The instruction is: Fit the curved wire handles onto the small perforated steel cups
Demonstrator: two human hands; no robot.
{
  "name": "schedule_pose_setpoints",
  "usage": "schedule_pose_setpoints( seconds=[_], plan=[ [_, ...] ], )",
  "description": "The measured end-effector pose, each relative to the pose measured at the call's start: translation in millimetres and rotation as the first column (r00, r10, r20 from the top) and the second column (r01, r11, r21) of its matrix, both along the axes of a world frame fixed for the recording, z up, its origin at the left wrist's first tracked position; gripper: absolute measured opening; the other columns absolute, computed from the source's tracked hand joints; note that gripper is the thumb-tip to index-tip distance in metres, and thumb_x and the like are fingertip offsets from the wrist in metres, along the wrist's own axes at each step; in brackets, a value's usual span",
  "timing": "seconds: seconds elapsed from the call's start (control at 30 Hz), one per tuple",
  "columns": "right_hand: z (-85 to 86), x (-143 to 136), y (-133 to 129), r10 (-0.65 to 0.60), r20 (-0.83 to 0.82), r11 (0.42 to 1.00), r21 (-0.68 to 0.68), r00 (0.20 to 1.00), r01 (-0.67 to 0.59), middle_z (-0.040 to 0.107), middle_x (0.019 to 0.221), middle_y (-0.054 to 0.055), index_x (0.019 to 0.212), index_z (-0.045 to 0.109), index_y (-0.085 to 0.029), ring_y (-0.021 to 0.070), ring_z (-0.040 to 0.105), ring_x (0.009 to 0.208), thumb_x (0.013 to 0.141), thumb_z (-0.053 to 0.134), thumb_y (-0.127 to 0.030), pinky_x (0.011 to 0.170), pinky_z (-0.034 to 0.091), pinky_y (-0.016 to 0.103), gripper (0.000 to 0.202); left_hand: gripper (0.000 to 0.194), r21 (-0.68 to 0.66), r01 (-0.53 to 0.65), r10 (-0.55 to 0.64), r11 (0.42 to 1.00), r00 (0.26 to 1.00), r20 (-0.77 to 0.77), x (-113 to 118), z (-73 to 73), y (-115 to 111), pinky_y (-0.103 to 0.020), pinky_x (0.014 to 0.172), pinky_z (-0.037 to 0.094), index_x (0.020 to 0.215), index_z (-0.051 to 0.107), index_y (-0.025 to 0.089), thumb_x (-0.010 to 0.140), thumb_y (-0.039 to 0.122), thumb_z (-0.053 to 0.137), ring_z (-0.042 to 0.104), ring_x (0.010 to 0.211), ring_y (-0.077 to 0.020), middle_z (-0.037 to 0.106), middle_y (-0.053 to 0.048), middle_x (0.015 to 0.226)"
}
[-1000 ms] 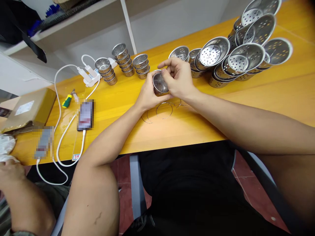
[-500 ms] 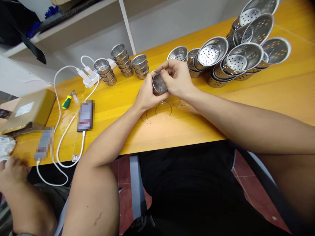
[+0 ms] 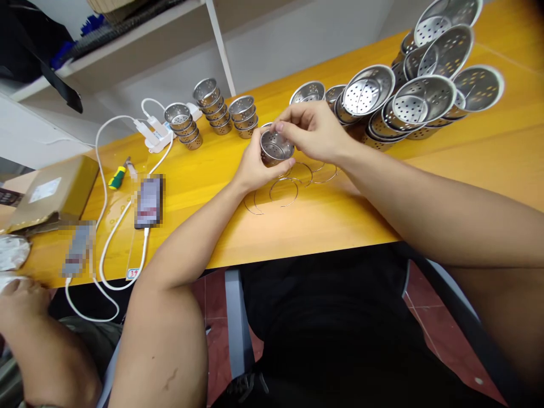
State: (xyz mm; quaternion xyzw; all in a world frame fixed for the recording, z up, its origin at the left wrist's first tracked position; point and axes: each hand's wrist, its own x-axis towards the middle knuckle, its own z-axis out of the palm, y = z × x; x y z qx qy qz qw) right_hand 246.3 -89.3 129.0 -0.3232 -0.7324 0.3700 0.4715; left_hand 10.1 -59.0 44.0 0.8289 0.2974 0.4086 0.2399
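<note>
A small perforated metal cup (image 3: pixel 276 148) is held in my left hand (image 3: pixel 254 164), its mouth tipped toward me. The left thumb presses along the near side and the fingers wrap the far left side. My right hand (image 3: pixel 312 130) is over the cup's right rim, thumb and forefinger pinched together at the far edge. Whatever lies in that pinch is too small or hidden to make out. Thin open wire rings (image 3: pixel 284 192) lie on the table just below the cup and under the right forearm.
Stacked small perforated cups (image 3: pixel 211 105) stand at the back left. Larger perforated cups (image 3: pixel 420 102) are piled at the right. Phones (image 3: pixel 148 201) with white cables, a power strip (image 3: pixel 157 139), a screwdriver (image 3: pixel 118 177) and a cardboard box (image 3: pixel 55 192) lie left. Another person's hand (image 3: pixel 23 300) is at the far left.
My right hand has shifted slightly right and its fingers have lifted from inside the cup to the rim. More of the cup's inside shows. My left hand keeps its hold.
</note>
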Motion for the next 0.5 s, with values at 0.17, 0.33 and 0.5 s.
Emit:
schedule_pose_setpoints(
  seconds=[0.17, 0.33, 0.5],
  plan=[
    [21.7, 19.9, -12.8, 0.276, 0.017, 0.957, -0.093, 0.961, -0.273, 0.089, 0.103, 0.004, 0.107, 0.088, -0.036, 0.0313, 0.08, 0.1, 0.086, 0.11, -0.093, 0.095, 0.071, 0.053, 0.065, 0.097, -0.057, 0.079, -0.075, 0.995, 0.995, 0.062, -7.6, -6.9, 13.9, -0.064, 0.142, 0.065, 0.162, 0.062, 0.032, 0.099, 0.102, 0.086, 0.082, 0.159, -0.038, 0.079, -0.011, 0.164],
    [15.8, 19.5, -8.3, 0.277, -0.021, 0.948, -0.157, 0.961, -0.277, 0.084, 0.092, 0.004, 0.102, 0.082, -0.035, 0.033, 0.074, 0.107, 0.08, 0.117, -0.089, 0.103, 0.064, 0.054, 0.069, 0.099, -0.05, 0.072, -0.07, 0.996, 0.997, 0.031, -10.6, -3.6, 11.2, -0.065, 0.145, 0.064, 0.169, 0.061, 0.031, 0.099, 0.093, 0.095, 0.08, 0.164, -0.0402, 0.077, -0.013, 0.169],
    [15.3, 15.4, -8.8, 0.173, 0.019, 0.972, -0.167, 0.985, -0.168, 0.082, 0.091, 0.004, 0.099, 0.082, -0.037, 0.0361, 0.072, 0.107, 0.08, 0.115, -0.091, 0.102, 0.063, 0.058, 0.065, 0.092, -0.018, 0.038, -0.038, 0.999, 0.999, -0.009, -9.8, -6.3, 11.9, -0.063, 0.149, 0.06, 0.172, 0.057, 0.03, 0.104, 0.077, 0.096, 0.075, 0.169, -0.0402, 0.074, -0.015, 0.174]
  ],
)
